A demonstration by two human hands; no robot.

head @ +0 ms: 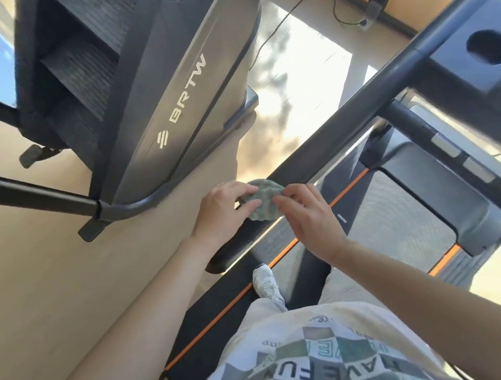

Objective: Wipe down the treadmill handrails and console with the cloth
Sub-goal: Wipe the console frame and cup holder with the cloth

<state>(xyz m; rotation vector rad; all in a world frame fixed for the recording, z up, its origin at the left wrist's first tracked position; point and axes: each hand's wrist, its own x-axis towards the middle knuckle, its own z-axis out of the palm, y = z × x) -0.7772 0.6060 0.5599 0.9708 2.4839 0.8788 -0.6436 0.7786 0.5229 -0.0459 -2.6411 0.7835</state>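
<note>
Above the near end of a treadmill's left handrail [345, 106], a person standing on the treadmill deck [381, 217] holds a bunched green cloth [266, 202] between both hands. The left hand [224, 211] has its grip closed on the cloth's left side, thumb and fingers wrapped round it, while the right hand [311, 219] pinches the right edge between fingertips. The cloth sits crumpled into a rounded wad, so it has no clear long axis; its bulk rises toward the far side, and it appears to rest on or just over the rail's near tip, though actual contact cannot be made out. The handrail itself runs as a long dark bar from that near tip up and away to the far right, where it meets the console [486, 54] with its round cup holder [489, 47]. Judging by the hands' position at the very end of the rail, the wipe-down looks to be at an early stage or between passes: the length of this rail toward the console, the console and the opposite rail all appear still to be covered, though nothing shows which surfaces are already clean. A stair-climbing machine [157, 89] stands just left on the tan floor [40, 277].
</note>
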